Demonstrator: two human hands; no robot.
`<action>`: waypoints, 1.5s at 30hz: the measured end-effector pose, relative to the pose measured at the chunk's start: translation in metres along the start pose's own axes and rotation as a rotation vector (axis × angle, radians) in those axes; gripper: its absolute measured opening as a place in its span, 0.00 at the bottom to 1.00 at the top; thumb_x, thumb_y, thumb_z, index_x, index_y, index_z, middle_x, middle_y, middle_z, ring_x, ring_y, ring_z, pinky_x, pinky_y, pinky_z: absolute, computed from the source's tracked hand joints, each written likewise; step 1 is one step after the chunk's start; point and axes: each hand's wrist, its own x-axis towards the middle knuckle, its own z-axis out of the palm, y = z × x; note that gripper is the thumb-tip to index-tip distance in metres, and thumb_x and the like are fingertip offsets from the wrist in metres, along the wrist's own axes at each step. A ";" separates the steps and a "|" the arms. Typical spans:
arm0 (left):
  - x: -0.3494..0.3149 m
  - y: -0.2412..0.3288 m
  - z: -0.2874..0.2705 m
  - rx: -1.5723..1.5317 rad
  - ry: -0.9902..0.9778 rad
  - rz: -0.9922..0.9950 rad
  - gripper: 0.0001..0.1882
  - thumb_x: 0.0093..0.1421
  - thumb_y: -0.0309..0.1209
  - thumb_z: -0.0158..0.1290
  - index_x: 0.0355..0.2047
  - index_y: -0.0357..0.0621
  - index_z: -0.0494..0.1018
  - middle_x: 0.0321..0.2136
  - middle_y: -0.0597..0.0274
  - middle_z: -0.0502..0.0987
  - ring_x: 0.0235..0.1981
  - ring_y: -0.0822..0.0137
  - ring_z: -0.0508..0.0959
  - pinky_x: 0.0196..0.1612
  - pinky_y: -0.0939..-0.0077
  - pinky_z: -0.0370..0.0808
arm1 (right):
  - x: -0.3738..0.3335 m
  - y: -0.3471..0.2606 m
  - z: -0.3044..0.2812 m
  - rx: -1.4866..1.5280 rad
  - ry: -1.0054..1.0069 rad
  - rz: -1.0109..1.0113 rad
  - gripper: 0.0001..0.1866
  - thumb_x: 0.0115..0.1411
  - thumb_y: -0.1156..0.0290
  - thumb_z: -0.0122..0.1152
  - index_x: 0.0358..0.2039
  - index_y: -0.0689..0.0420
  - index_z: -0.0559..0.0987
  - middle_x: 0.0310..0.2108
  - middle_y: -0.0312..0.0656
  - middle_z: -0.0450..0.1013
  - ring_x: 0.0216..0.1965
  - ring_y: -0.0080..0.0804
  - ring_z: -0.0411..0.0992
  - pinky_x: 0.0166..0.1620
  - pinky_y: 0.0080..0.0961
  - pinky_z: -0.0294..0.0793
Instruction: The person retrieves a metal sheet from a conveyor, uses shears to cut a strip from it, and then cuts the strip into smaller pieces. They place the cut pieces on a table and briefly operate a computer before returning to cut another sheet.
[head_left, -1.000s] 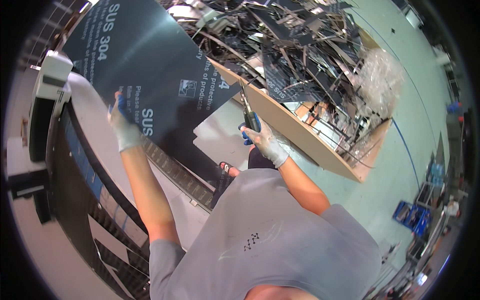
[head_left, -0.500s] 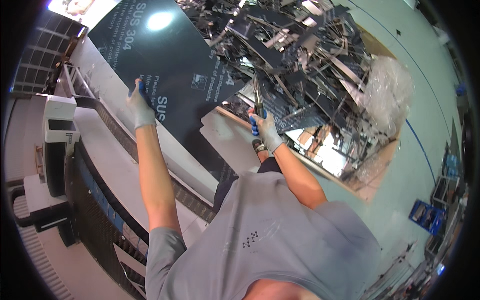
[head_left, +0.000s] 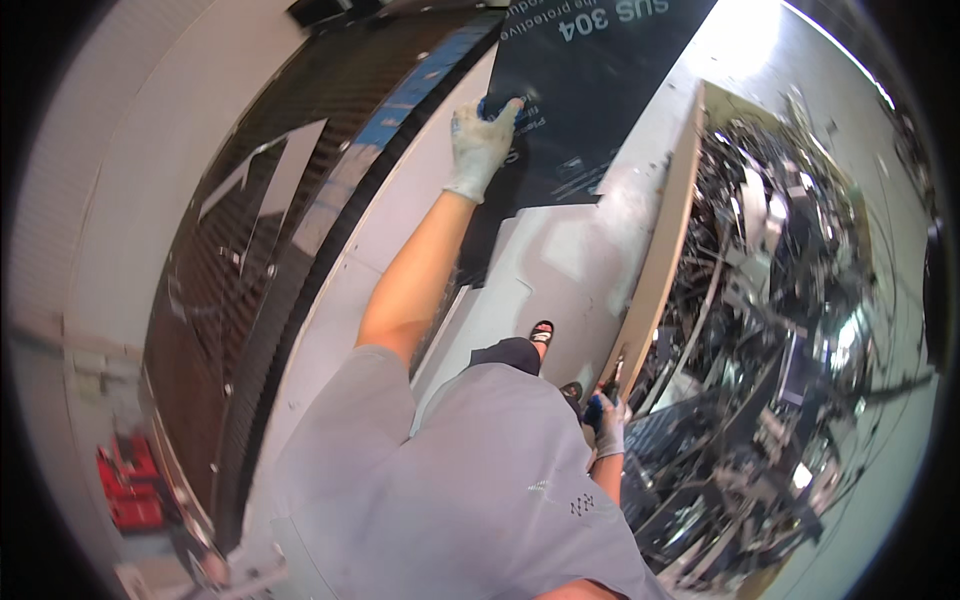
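My left hand (head_left: 482, 140), in a pale work glove, reaches up and grips the near edge of a large dark blue sheet (head_left: 590, 90) with white print, which leans over a pale panel (head_left: 560, 280). My right hand (head_left: 610, 425), also gloved, hangs low beside my hip. It is closed on a small blue-handled tool (head_left: 598, 403) next to the wooden wall (head_left: 665, 250) of a scrap bin. My grey shirt hides the rest of that arm.
The bin on the right is heaped with shiny tangled metal offcuts (head_left: 790, 350). A long machine bed with dark slats (head_left: 230, 300) runs along the left. Something red (head_left: 125, 485) lies at the lower left. My sandalled foot (head_left: 541, 331) stands on the pale floor.
The view has swung round. My right hand has dropped from the scrap heap to my hip, still holding the tool. My left hand has stayed on the sheet's edge.
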 end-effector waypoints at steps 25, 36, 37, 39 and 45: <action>0.353 -0.334 -0.106 0.972 0.066 0.598 0.12 0.62 0.32 0.52 0.43 0.67 0.80 0.37 0.73 0.83 0.36 0.66 0.82 0.42 0.67 0.78 | 0.179 -0.097 0.216 -0.352 0.056 0.324 0.09 0.61 0.64 0.66 0.34 0.53 0.75 0.22 0.36 0.71 0.18 0.32 0.70 0.22 0.34 0.73; 0.162 -0.509 -0.066 0.447 0.134 -0.250 0.16 0.65 0.44 0.56 0.48 0.52 0.79 0.40 0.58 0.83 0.44 0.55 0.83 0.50 0.60 0.78 | 0.216 -0.029 0.181 -1.185 -0.057 -0.125 0.11 0.61 0.66 0.65 0.42 0.58 0.81 0.28 0.37 0.76 0.28 0.29 0.74 0.35 0.31 0.74; 0.142 -0.521 -0.092 0.480 0.142 -0.373 0.16 0.64 0.43 0.57 0.47 0.52 0.79 0.40 0.56 0.83 0.44 0.54 0.83 0.50 0.60 0.78 | 0.220 -0.031 0.179 -1.188 -0.061 -0.102 0.12 0.61 0.66 0.65 0.42 0.59 0.81 0.28 0.37 0.76 0.28 0.29 0.74 0.35 0.31 0.74; 0.102 -0.541 -0.157 0.650 0.168 -0.570 0.17 0.62 0.43 0.57 0.48 0.52 0.79 0.42 0.52 0.82 0.46 0.51 0.81 0.52 0.57 0.77 | 0.231 -0.039 0.174 -1.215 -0.100 -0.084 0.12 0.61 0.67 0.65 0.42 0.59 0.81 0.27 0.37 0.76 0.28 0.29 0.73 0.35 0.31 0.74; -0.009 -0.574 -0.322 1.330 0.213 -0.844 0.21 0.61 0.47 0.57 0.50 0.49 0.76 0.51 0.48 0.75 0.53 0.48 0.76 0.56 0.51 0.71 | 0.271 -0.084 0.191 -1.278 -0.293 -0.177 0.12 0.61 0.67 0.65 0.42 0.60 0.80 0.27 0.36 0.75 0.29 0.28 0.73 0.35 0.31 0.74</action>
